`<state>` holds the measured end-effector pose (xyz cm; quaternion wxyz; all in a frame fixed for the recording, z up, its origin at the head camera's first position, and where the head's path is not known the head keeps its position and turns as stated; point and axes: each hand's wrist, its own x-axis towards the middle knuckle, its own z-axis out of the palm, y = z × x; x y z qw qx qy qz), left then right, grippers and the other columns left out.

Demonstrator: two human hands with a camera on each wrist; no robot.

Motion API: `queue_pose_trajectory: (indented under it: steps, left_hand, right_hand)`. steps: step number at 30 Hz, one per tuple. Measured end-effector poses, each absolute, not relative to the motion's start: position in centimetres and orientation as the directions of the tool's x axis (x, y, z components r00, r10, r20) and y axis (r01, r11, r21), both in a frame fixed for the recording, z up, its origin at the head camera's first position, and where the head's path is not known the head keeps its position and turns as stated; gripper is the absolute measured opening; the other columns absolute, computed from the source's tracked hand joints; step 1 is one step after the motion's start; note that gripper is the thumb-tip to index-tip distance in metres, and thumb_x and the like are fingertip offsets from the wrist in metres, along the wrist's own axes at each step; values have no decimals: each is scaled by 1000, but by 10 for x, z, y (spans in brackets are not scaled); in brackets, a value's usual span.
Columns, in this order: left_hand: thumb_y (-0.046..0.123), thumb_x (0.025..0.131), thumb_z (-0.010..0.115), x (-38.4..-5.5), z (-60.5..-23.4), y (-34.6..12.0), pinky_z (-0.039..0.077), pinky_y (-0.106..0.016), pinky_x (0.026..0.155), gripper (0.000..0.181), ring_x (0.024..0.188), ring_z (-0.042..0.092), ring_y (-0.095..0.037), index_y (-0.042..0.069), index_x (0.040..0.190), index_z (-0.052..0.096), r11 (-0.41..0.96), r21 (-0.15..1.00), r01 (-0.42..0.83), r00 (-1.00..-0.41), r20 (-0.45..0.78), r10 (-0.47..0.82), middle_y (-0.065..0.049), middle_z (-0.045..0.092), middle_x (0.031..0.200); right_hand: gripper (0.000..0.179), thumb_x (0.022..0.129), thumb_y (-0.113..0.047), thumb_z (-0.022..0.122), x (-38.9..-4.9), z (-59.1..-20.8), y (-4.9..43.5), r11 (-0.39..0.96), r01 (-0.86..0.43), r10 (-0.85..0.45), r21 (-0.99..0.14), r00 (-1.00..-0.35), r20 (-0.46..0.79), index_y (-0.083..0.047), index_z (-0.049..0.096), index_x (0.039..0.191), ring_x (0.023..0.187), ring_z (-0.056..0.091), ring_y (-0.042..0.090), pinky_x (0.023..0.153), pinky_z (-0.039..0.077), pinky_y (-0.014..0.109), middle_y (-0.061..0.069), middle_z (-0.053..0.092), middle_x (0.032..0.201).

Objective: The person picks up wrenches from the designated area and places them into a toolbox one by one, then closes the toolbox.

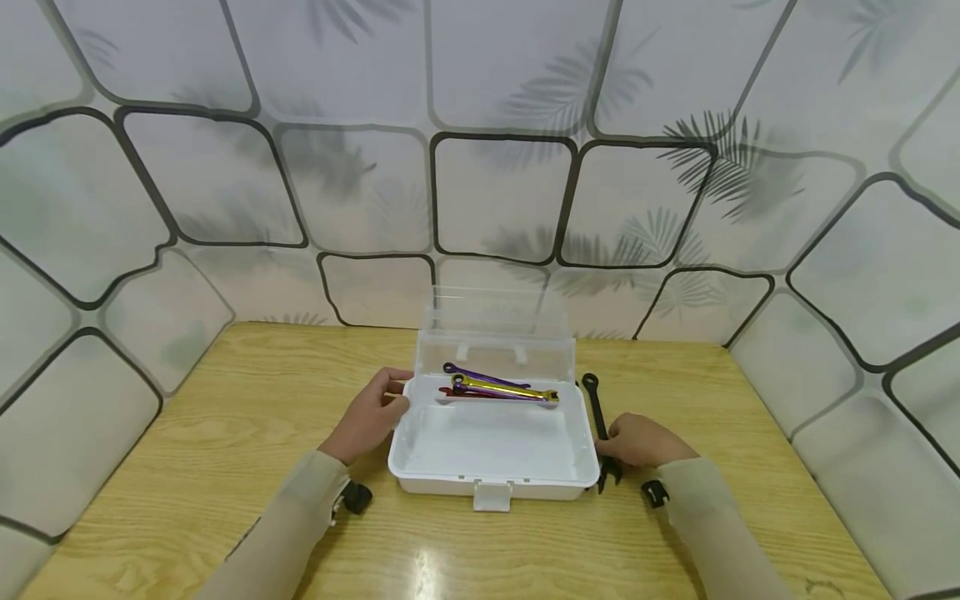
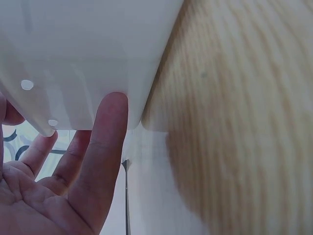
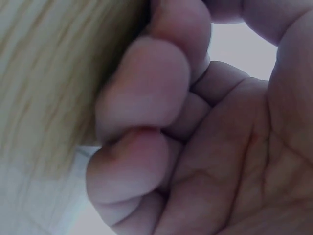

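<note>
A white plastic toolbox (image 1: 491, 485) stands on the table with its clear lid (image 1: 495, 342) raised. My left hand (image 1: 372, 417) touches the box's left side, thumb at the rim. In the left wrist view its fairly straight fingers (image 2: 105, 142) rest along the outer wall. To the right of the box, my right hand (image 1: 641, 440) pinches a black combination wrench (image 1: 595, 404) by its shank. Dark open jaw ends show below the fingertips, partly hidden by the hand. In the right wrist view the curled fingers (image 3: 142, 83) lie close against the tabletop; the wrench is hidden there.
Purple, gold and red wrenches (image 1: 502, 386) lie at the back of the box, on a ledge near the lid hinge. A latch (image 1: 492, 497) hangs at the front. Patterned panels (image 1: 495, 200) rise behind the wooden table (image 1: 300, 367) and along both sides.
</note>
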<state>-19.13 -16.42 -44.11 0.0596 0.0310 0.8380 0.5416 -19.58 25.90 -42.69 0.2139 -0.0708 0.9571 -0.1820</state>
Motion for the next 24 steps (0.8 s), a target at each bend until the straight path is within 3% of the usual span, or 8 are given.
queue_pose_trajectory:
  steps: [11, 17, 24]
  left_hand:
    - [16, 99, 51, -191, -440, -164, 56, -38, 80, 45, 106, 61, -28, 13, 144, 50, 409, 913, -8, -991, -62, 118, -18, 56, 130]
    - [16, 99, 51, -192, -441, -165, 57, -39, 80, 45, 107, 61, -28, 13, 144, 50, 407, 913, -5, -991, -59, 121, -18, 56, 130]
    - [16, 99, 52, -192, -441, -165, 56, -38, 80, 45, 106, 61, -28, 12, 144, 50, 405, 914, -10, -991, -63, 120, -18, 56, 130]
  right_hand:
    - [40, 93, -36, 65, -194, -426, 258, 916, -21, -191, -402, -901, -390, -16, 52, 62, 50, 39, 12, 51, 34, 27, -3, 45, 55]
    - [26, 88, -27, 64, -195, -424, 261, 917, 5, -162, -399, -909, -384, -12, 55, 69, 55, 45, 14, 54, 37, 28, 0, 51, 62]
    - [26, 95, -27, 58, -195, -420, 268, 934, -24, -159, -357, -923, -351, -9, 58, 76, 63, 50, 19, 60, 41, 33, 5, 55, 71]
